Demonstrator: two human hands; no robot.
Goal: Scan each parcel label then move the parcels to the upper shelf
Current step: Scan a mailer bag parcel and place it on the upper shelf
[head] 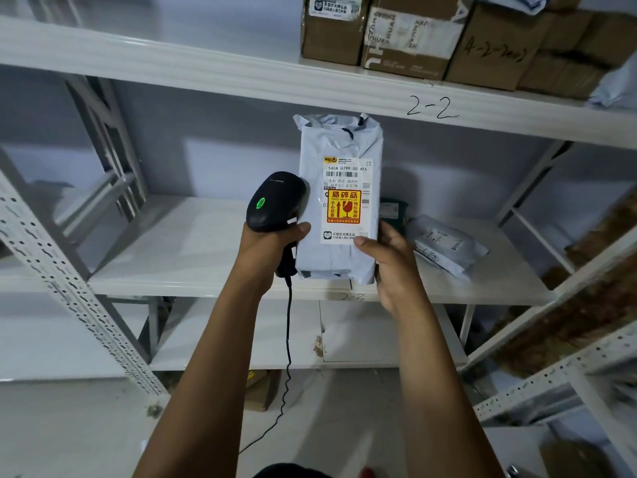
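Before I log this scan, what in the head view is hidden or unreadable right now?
Head view only:
- Dark green parcel: mostly hidden behind the held white parcel and the right hand.
- Scanner window: faces away, in the left hand; beam not visible.
- Label address lines: too small to read.
- Cardboard boxes on the upper shelf: cut off by the top edge.
- Grey mailer label: blurred.
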